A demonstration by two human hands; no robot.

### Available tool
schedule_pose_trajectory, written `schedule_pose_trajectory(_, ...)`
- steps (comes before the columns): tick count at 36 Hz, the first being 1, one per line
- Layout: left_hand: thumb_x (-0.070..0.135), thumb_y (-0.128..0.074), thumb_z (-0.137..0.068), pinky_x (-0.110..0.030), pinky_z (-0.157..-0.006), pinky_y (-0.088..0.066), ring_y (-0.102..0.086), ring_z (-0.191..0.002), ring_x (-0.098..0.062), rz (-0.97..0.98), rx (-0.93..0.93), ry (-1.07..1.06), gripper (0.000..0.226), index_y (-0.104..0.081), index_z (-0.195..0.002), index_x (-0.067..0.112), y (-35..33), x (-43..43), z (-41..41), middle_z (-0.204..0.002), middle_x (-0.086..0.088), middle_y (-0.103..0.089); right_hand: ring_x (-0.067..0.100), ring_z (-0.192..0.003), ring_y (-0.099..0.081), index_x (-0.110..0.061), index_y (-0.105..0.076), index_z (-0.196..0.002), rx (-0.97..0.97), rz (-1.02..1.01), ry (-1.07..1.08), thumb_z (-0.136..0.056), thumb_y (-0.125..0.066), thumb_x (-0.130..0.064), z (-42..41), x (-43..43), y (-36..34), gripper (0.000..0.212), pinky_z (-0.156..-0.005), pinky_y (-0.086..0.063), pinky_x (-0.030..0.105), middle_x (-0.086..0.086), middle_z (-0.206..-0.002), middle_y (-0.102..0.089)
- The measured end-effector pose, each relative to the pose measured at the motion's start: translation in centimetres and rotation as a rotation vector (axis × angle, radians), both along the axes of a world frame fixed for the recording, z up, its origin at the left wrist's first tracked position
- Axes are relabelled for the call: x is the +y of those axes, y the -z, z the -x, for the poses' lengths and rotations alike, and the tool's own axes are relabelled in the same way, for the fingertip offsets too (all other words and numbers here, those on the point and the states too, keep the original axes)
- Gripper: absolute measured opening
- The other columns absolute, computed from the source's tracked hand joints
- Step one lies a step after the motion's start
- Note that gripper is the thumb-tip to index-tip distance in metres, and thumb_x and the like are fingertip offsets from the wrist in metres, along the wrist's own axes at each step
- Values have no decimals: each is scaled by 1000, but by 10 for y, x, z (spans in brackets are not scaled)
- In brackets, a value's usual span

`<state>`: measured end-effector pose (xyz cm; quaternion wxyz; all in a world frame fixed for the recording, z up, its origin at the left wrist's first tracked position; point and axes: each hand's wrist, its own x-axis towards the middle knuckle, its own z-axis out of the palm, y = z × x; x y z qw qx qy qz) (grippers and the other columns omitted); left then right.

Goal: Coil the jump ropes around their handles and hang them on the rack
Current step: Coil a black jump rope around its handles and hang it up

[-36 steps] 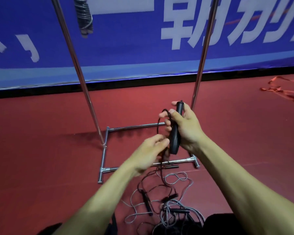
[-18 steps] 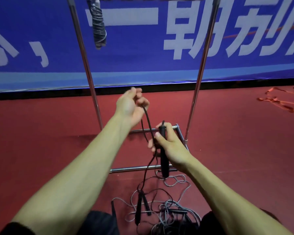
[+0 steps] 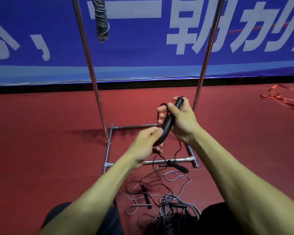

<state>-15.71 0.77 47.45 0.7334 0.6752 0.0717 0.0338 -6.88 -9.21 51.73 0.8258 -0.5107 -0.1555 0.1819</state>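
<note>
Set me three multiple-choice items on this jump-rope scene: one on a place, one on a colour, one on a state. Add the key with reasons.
1. Where is the coiled jump rope?
A. Hanging high on the rack, near its left post.
B. Tucked under a knee.
C. Draped over a forearm.

2. What colour is the floor?
A. Green.
B. Red.
C. Grey.

3. What is the right hand doing?
A. Resting open.
B. Gripping a rack post.
C. Gripping a black handle.

Key:
1 A: the wound bundle dangles beside the left post.
2 B: red surface surrounds the rack's base.
3 C: its fingers wrap the handle, while the left hand pinches the black cord beside it.
</note>
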Motion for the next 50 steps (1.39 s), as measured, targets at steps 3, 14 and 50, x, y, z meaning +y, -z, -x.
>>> schedule_pose_trajectory(3, 19, -38, -105, -24, -55, -38, -36, -50, -7, 14, 10, -39, 27, -58, -87, 13, -7, 9, -3, -63, 6, -50, 29, -75, -72, -20, -38, -109, 88, -30, -67, -105, -37, -11, -6, -14, -3, 10, -66, -60, 44, 14, -92, -72)
schedule_pose_trajectory(14, 28, -35, -105, -22, -51, -27, -26, -39, -9, 881, 5, -201, 38, -47, -73, 11, -57, 9, -43, -56, 2, -37, 27, -79, -65, -25, -49, -119, 72, 260, -314, -104, -41, -13, 22, -22, 31, 20, -76, -54, 50, 9, -107, -68)
schedule_pose_trajectory(50, 26, -51, -99, -30, -84, -45, -60, -87, -12, -787, -169, 132, 13, -53, -104, 14, -13, 54, -23, -87, 11, -66, 23, -59, -53, -6, -50, -119, -77, 278, -429, -99, -49, -2, 7, -22, 25, 21, -52, -49, 32, 8, -81, -62)
